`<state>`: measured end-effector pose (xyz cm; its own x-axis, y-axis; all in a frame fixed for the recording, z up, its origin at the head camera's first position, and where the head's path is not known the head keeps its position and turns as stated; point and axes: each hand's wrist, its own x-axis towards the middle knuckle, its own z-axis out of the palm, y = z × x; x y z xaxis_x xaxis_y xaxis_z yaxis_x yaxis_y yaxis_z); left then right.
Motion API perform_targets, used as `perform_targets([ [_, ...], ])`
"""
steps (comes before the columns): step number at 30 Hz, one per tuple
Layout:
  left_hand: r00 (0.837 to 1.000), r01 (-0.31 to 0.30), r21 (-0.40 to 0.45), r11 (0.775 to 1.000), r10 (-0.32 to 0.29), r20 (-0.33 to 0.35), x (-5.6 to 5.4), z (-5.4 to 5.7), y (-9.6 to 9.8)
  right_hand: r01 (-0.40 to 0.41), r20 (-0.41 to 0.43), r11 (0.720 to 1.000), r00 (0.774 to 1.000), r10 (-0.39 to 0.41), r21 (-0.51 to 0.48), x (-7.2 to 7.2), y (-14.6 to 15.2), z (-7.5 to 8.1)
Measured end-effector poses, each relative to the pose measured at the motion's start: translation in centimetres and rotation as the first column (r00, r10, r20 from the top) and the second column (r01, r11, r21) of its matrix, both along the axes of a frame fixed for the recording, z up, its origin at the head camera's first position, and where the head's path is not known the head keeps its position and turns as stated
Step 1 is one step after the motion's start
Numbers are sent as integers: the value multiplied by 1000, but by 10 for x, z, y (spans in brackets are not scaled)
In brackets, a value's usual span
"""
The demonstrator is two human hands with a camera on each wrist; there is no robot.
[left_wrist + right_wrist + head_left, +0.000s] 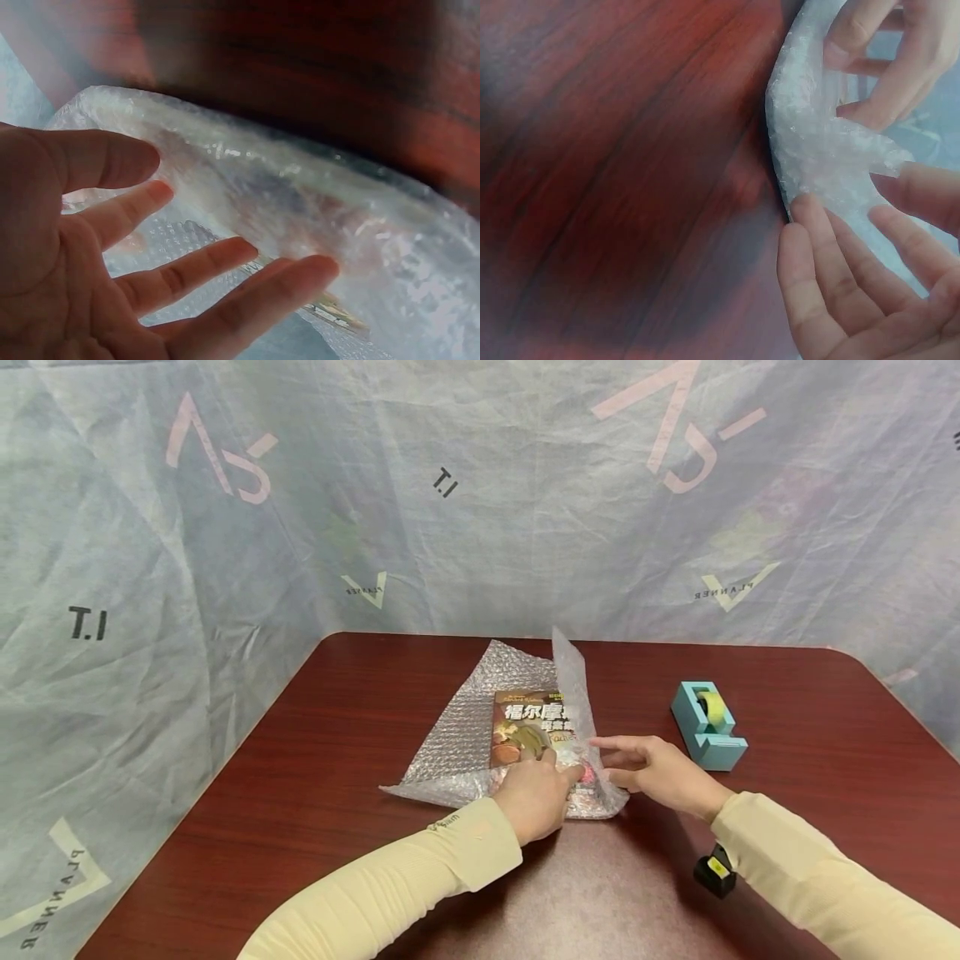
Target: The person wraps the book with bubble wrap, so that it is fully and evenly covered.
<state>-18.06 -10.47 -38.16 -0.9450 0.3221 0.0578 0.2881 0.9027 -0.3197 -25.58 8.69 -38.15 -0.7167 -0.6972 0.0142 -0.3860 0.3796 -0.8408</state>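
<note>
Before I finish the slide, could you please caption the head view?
Left hand and right hand at bubble wrap partly folded over a book, a blue tape dispenser to the right.

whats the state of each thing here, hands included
bubble wrap: partly folded, near flap over book, right flap raised
book: flat, cover up, partly covered
tape dispenser: upright, loaded
yellow tape roll: seated in dispenser
left hand: resting on near flap
right hand: touching right flap

1 bubble-wrap sheet (459, 727), 1 printed book (517, 728), 1 blue tape dispenser (718, 753), 1 yellow tape roll (715, 707), 1 worktop (330, 743). Left grip (534, 795) plus right grip (660, 774) = 2. 2 cream sleeves (397, 868), 1 small black device (711, 878).
</note>
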Motion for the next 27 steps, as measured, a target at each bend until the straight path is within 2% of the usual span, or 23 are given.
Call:
perform_targets([
  [6, 1000, 27, 1, 1000, -27, 7, -1, -1, -4, 69, -144, 995, 988, -58, 71, -3, -7, -4],
  [12, 997, 79, -6, 997, -79, -13, 0, -1, -9, 95, -277, 984, 960, -49, 153, -4, -16, -6],
  [16, 993, 115, -14, 993, -115, -23, 2, -2, -13, 102, -387, 974, 922, -16, 203, -3, -22, -6],
  [18, 993, 120, -6, 993, -120, -4, 3, -2, -15, 99, -423, 970, 906, 5, 223, -3, -25, -5],
  [23, 994, 97, 16, 995, -98, 47, 6, 1, -18, 55, -440, 960, 895, 74, 274, -3, -26, -3],
  [25, 995, 89, 20, 996, -90, 40, 7, 2, -19, 39, -448, 953, 888, 104, 299, -4, -26, -2],
  [27, 996, 86, 14, 996, -86, 23, 8, 3, -20, 18, -471, 949, 871, 139, 313, -4, -27, -1],
])
